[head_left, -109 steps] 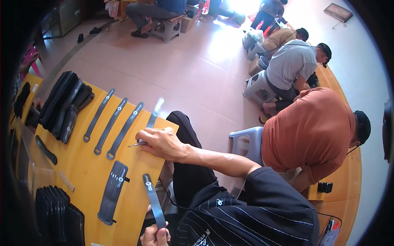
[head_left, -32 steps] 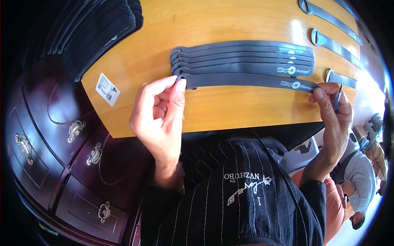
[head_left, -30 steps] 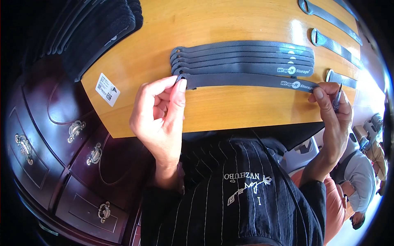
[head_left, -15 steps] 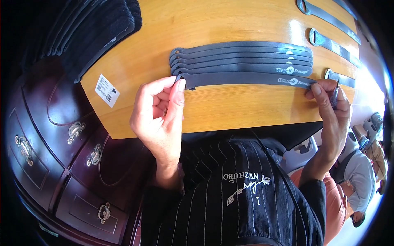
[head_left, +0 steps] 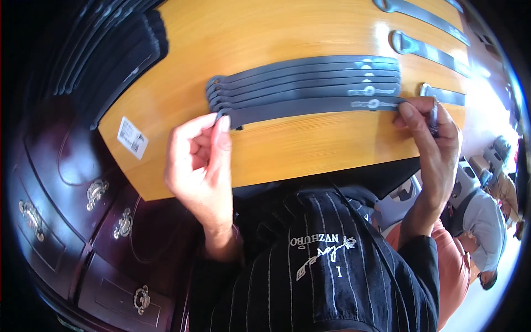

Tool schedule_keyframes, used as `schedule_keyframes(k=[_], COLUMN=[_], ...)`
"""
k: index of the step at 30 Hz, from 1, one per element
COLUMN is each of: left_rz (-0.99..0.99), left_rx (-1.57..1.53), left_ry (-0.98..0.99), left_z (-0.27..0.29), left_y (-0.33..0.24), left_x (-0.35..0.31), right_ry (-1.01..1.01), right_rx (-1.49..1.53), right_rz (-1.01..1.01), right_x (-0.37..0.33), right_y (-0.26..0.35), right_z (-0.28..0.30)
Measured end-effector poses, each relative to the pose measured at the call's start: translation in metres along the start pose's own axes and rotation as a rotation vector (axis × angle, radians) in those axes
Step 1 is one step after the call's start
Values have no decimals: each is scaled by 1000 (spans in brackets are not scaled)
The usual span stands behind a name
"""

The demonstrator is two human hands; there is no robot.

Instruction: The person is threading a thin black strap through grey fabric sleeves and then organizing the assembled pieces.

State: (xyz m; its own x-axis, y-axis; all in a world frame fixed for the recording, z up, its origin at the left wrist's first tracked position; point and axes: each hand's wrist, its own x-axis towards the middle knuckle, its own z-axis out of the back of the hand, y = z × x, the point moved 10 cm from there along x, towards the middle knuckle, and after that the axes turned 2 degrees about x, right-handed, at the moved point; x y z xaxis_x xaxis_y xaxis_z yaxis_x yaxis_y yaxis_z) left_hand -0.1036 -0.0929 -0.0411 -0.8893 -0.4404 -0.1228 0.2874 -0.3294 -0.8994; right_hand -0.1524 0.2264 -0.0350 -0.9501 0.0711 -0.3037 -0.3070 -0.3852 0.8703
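Observation:
Between my two hands a dark grey hook-and-loop strap is stretched lengthwise, with pale print near its right end. My left hand pinches its looped left end between thumb and forefinger. The plain right end is pinched in my right hand. A small, slim, pointed tool is also tucked in the fingers of that hand; its kind is blurred. Just beyond the held strap, several matching straps lie overlapped in a neat row, loops to the left. The held strap lies along the nearest edge of this row.
A wooden table carries everything. At its far left is a thick pile of dark straps; a white label is stuck near the left edge. More single straps lie at the right. Dark drawers stand at left; other people sit at right.
The whole view has swung slightly, so table and straps appear further left and a little tilted. Both hands keep their pinch on the same strap, which stays beside the row.

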Motion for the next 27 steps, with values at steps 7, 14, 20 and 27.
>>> schedule_keyframes(k=[7,14,20,27], left_rz=[17,1,-3,-17], left_rx=[49,70,95,112], left_ry=[-40,-48,-45,-54], left_z=[7,4,3,2], left_y=[7,3,3,-1], left_x=[0,1,1,1], right_ry=[-8,-40,-37,-49], right_rx=[-82,-142,-242,-185], right_rz=[1,167,134,123], right_x=[4,6,7,7], right_y=[-3,12,14,10], right_z=[-8,-8,-6,-5])
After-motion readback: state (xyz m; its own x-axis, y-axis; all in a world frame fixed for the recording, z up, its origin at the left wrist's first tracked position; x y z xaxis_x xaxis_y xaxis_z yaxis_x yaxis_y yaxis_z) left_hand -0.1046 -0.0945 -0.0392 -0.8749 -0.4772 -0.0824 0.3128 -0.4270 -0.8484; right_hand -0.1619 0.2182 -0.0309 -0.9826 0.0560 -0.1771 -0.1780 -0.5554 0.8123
